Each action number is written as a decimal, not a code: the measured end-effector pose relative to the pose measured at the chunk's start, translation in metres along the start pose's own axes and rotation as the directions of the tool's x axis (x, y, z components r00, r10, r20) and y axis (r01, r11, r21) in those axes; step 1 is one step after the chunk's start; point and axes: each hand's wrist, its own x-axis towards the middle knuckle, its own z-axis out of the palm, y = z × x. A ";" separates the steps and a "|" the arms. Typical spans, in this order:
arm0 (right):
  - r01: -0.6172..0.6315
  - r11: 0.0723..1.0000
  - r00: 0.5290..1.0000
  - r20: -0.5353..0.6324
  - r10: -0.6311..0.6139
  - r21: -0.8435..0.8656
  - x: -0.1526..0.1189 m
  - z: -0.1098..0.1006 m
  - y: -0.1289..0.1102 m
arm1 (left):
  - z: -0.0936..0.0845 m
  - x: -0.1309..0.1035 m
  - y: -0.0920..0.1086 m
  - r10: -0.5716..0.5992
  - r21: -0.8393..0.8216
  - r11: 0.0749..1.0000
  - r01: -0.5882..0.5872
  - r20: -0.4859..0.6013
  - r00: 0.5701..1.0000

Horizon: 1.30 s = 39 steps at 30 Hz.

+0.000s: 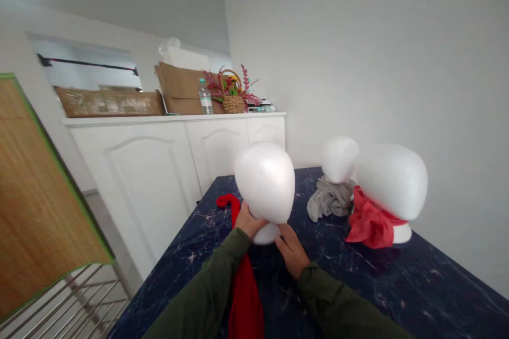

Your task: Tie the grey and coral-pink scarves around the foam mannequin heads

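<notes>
The white mannequin head (265,183) is smooth, glossy and egg-shaped.

no text or numbers can be read.

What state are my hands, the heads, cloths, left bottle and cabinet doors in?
Front head: bare, held
Left hand: holding front head
Right hand: holding front head
Red cloth: stretched out
Back head: upright
Grey cloth: bunched below back head
Right head: partly wrapped
Coral cloth: gathered around right head
Left bottle: upright, capped
Cabinet doors: shut
</notes>
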 end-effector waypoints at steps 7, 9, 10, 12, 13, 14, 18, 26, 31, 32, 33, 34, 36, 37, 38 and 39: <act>-0.052 0.994 0.981 0.179 0.068 -0.091 -0.009 0.006 -0.005 | -0.091 0.023 -0.040 0.010 0.264 0.964 0.012 -0.082 0.997; -0.089 0.991 0.976 0.190 0.106 -0.096 -0.009 0.005 -0.005 | -0.116 0.025 -0.061 -0.129 0.273 0.945 0.180 -0.196 0.972; -0.094 0.991 0.973 0.202 0.112 -0.096 -0.008 0.005 -0.006 | -0.126 0.024 -0.071 -0.199 0.270 0.925 0.266 -0.251 0.947; -0.087 0.991 0.965 0.238 0.109 -0.102 -0.008 0.005 -0.008 | -0.140 0.021 -0.087 -0.309 0.258 0.880 0.398 -0.325 0.894; -0.084 0.990 0.961 0.253 0.110 -0.109 -0.008 0.004 -0.009 | -0.144 0.020 -0.092 -0.346 0.257 0.861 0.440 -0.340 0.875; -0.083 0.989 0.957 0.266 0.112 -0.119 -0.008 0.004 -0.010 | -0.147 0.018 -0.097 -0.367 0.261 0.848 0.462 -0.340 0.866; -0.081 0.986 0.953 0.280 0.120 -0.147 -0.008 0.004 -0.012 | -0.147 0.015 -0.104 -0.352 0.311 0.845 0.435 -0.288 0.890; -0.049 0.982 0.948 0.302 0.104 -0.184 -0.006 0.003 -0.016 | -0.149 0.021 -0.120 -0.314 0.343 0.853 0.393 -0.263 0.912; -0.044 0.981 0.946 0.308 0.102 -0.191 -0.007 0.003 -0.018 | -0.153 0.022 -0.132 -0.228 0.393 0.864 0.315 -0.252 0.940; -0.042 0.980 0.945 0.310 0.101 -0.194 -0.007 0.003 -0.018 | -0.154 0.022 -0.134 -0.233 0.387 0.864 0.321 -0.258 0.938; -0.040 0.980 0.944 0.313 0.101 -0.196 -0.007 0.003 -0.019 | -0.154 0.022 -0.135 -0.241 0.375 0.867 0.329 -0.262 0.934; -0.039 0.979 0.943 0.316 0.102 -0.198 -0.007 0.003 -0.019 | -0.155 0.021 -0.136 -0.247 0.362 0.870 0.334 -0.265 0.932; -0.039 0.979 0.941 0.323 0.104 -0.201 -0.007 0.003 -0.019 | -0.155 0.020 -0.137 -0.263 0.337 0.876 0.346 -0.267 0.927; -0.039 0.978 0.940 0.324 0.104 -0.203 -0.007 0.003 -0.019 | -0.155 0.020 -0.137 -0.277 0.325 0.876 0.356 -0.265 0.924; -0.039 0.978 0.941 0.321 0.105 -0.205 -0.006 0.004 -0.019 | -0.155 0.019 -0.136 -0.294 0.313 0.874 0.371 -0.268 0.918; -0.039 0.978 0.942 0.319 0.105 -0.207 -0.006 0.004 -0.019 | -0.154 0.018 -0.136 -0.313 0.303 0.870 0.390 -0.274 0.910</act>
